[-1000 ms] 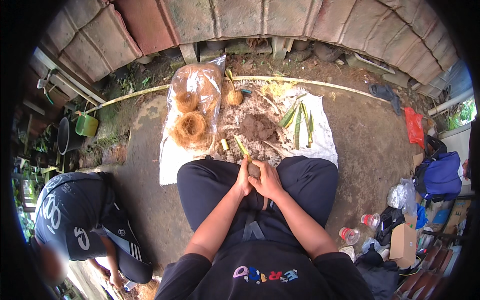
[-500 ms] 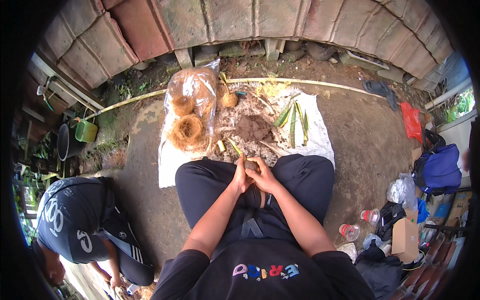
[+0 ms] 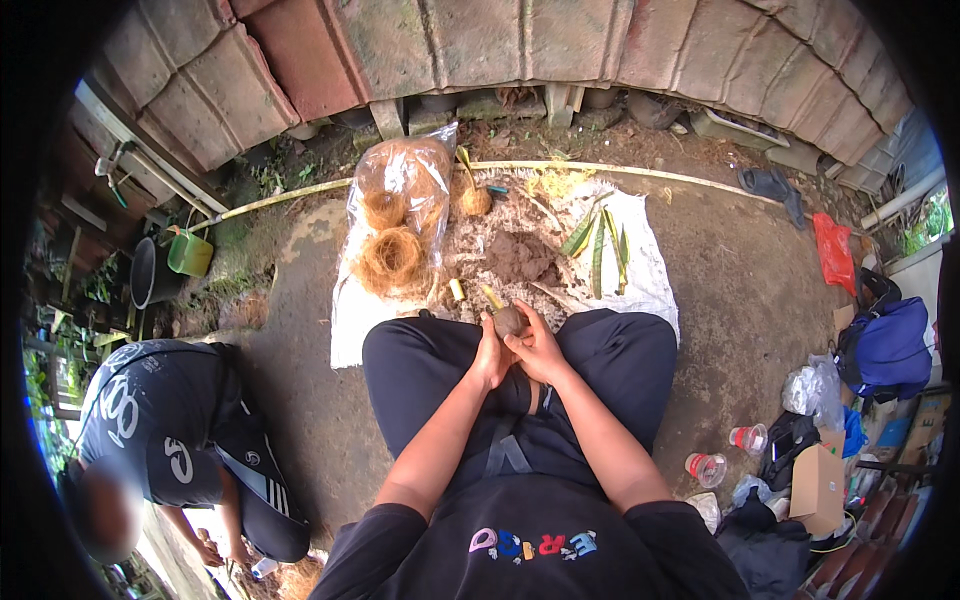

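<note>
Between my two hands, just in front of my crossed legs, is a round brown ball of soil (image 3: 511,321) with a short yellow-green leaf piece (image 3: 491,297) standing out of its top. My left hand (image 3: 490,354) cups the ball from the left, and my right hand (image 3: 538,350) wraps its right side, thumb across the front. Beyond them lies a heap of dark soil (image 3: 520,256) on a white sack (image 3: 650,265). Long green leaves with yellow edges (image 3: 598,255) rest right of the heap. A small yellow roll-like piece (image 3: 457,290) lies left of the ball.
Brown fibre nests (image 3: 390,257) lie at the left, by a clear plastic bag (image 3: 405,165) of fibre. A fibre-wrapped ball with a leaf (image 3: 475,201) sits behind the soil. Another person (image 3: 160,430) crouches at left. Plastic cups (image 3: 706,468) and a blue backpack (image 3: 888,345) are at right.
The soil ball has turned up into fuller view, its leaf piece now pointing up and slightly left. My right fingers have shifted around its side. The whole view has shifted slightly.
</note>
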